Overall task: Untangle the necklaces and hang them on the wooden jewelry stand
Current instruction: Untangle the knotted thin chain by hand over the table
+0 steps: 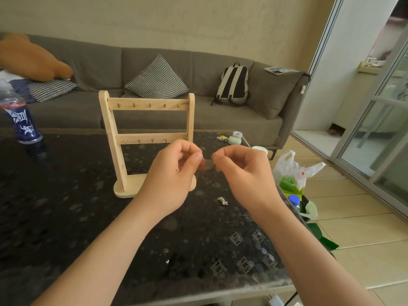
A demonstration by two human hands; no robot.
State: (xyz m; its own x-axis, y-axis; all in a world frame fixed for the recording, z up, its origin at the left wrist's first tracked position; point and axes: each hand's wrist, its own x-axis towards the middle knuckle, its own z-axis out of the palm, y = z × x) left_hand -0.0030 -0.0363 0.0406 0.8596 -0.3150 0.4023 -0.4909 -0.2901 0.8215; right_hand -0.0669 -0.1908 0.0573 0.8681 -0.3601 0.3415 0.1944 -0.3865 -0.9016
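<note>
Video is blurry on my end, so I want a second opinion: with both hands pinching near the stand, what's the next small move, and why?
Probably ease the left hand and right hand slightly apart to check that what seems a fine chain runs free. Their fingers pinch it close together, too blurred to trace; the wooden stand's visible hooks are bare.
</note>
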